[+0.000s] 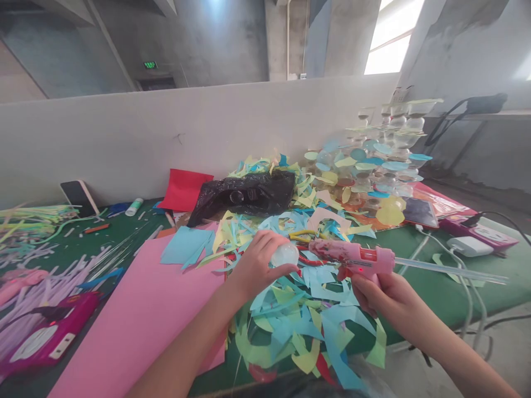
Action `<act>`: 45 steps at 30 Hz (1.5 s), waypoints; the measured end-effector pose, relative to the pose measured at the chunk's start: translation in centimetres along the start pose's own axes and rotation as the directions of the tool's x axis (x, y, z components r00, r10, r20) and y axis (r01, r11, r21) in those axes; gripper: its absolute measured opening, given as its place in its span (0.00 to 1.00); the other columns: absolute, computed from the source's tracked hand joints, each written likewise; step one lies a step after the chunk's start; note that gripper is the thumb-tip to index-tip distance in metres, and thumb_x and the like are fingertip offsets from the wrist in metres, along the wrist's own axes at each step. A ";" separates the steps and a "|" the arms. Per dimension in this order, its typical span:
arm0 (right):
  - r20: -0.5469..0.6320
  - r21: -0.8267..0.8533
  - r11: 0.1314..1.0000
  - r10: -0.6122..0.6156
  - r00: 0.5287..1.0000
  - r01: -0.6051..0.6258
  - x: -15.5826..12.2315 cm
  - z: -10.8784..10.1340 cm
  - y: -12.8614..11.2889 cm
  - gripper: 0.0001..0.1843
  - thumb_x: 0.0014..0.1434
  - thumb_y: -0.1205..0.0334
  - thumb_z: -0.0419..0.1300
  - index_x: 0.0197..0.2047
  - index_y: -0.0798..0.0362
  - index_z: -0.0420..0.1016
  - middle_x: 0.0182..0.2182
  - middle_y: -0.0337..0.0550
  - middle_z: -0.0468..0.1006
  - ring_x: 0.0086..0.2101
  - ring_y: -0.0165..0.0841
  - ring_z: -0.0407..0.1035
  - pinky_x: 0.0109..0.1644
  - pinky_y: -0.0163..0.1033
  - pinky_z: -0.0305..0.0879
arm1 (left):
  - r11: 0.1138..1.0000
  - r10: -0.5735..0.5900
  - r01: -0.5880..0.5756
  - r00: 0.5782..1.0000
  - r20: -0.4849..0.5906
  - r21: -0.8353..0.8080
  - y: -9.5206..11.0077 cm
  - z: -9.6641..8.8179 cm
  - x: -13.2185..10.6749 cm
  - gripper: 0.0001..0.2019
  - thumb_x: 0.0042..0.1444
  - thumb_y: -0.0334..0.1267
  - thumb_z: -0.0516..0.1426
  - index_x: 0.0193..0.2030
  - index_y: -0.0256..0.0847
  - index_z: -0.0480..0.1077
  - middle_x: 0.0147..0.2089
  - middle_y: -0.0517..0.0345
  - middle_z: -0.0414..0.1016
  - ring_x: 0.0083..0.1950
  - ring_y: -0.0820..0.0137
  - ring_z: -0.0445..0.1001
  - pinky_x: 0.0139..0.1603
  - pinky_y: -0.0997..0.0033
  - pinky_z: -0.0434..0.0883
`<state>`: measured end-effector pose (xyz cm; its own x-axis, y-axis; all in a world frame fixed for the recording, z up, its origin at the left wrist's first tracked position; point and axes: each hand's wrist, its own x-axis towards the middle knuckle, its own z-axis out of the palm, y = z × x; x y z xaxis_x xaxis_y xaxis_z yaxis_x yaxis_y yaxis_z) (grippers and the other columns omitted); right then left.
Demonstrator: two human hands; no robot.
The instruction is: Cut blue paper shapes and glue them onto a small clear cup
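My left hand (259,260) is closed around a clear, rounded plastic piece (285,255), perhaps a small cup, held above the paper scraps. In my right hand (384,296) is a pink hot glue gun (352,257), its nozzle end pointing left toward the plastic piece, a short gap away. A long clear glue stick (450,270) sticks out of the gun's back, and a small red light glows on its side. Beneath both hands lie blue, green and yellow paper offcuts (298,315). Scissors with yellow handles (302,235) rest behind the plastic piece.
Pink paper sheets (178,293) lie at left, with blue paper (186,245) on top. A black plastic bag (253,193) sits behind. Stacked clear cups with paper discs (373,160) stand at back right. A phone (420,212), power strip (483,232) and white cables (468,293) lie right.
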<state>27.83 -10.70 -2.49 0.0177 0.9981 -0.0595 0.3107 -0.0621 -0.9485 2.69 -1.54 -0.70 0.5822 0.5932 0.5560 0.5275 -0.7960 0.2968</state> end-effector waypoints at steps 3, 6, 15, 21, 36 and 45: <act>-0.017 -0.017 1.000 -0.007 1.000 0.007 -0.1 0.0 0.0 0.24 0.57 0.40 0.54 0.21 0.51 0.59 0.17 0.34 0.59 0.20 0.27 0.53 0.23 0.33 0.55 | 1.000 0.006 -0.006 1.000 -0.012 0.007 -0.1 0.0 0.0 0.23 0.58 0.56 0.54 0.50 0.39 0.67 0.48 0.49 0.73 0.53 0.61 0.67 0.55 0.58 0.67; -0.003 -0.055 0.998 -0.017 1.000 0.017 -0.2 0.0 -0.2 0.26 0.56 0.39 0.54 0.20 0.51 0.57 0.17 0.34 0.60 0.20 0.27 0.53 0.23 0.33 0.54 | 1.000 0.005 -0.005 1.000 -0.020 0.010 -0.1 -0.1 0.0 0.23 0.59 0.56 0.53 0.51 0.40 0.67 0.49 0.49 0.73 0.53 0.61 0.68 0.55 0.57 0.67; 0.027 -0.057 0.998 -0.009 1.000 0.011 0.0 -0.1 0.2 0.26 0.57 0.36 0.53 0.26 0.52 0.65 0.18 0.36 0.63 0.21 0.28 0.55 0.24 0.34 0.58 | 0.999 0.022 -0.021 0.999 -0.036 0.042 -0.1 -0.1 0.0 0.23 0.59 0.57 0.52 0.51 0.40 0.68 0.48 0.49 0.74 0.52 0.61 0.68 0.55 0.57 0.68; 0.027 -0.060 0.998 0.006 1.000 -0.005 -0.2 -0.1 -0.3 0.24 0.58 0.39 0.54 0.28 0.53 0.68 0.18 0.35 0.62 0.21 0.28 0.55 0.24 0.34 0.57 | 0.999 0.016 -0.015 0.999 -0.034 0.040 -0.1 -0.1 0.0 0.24 0.59 0.57 0.53 0.51 0.39 0.68 0.48 0.49 0.74 0.53 0.61 0.68 0.54 0.58 0.68; 0.018 -0.082 0.996 0.024 1.000 -0.022 -0.2 -0.1 -0.1 0.26 0.57 0.35 0.53 0.26 0.51 0.64 0.18 0.35 0.62 0.21 0.28 0.55 0.24 0.34 0.58 | 0.998 0.011 -0.010 0.999 -0.030 0.055 -0.1 0.0 0.0 0.24 0.59 0.57 0.52 0.51 0.39 0.68 0.48 0.49 0.73 0.53 0.61 0.68 0.55 0.59 0.68; 0.013 -0.088 0.996 0.027 1.000 -0.026 0.0 -0.2 -0.3 0.24 0.59 0.40 0.54 0.25 0.51 0.64 0.18 0.34 0.63 0.20 0.27 0.56 0.24 0.33 0.58 | 0.997 0.030 -0.025 0.998 -0.057 0.078 -0.4 0.1 0.0 0.23 0.60 0.56 0.50 0.51 0.39 0.68 0.48 0.49 0.73 0.52 0.62 0.68 0.54 0.60 0.68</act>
<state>27.90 -10.67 -2.12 0.0142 0.9959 -0.0893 0.3922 -0.0877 -0.9157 2.52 -1.25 -0.92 0.5614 0.5614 0.6081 0.5595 -0.7988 0.2209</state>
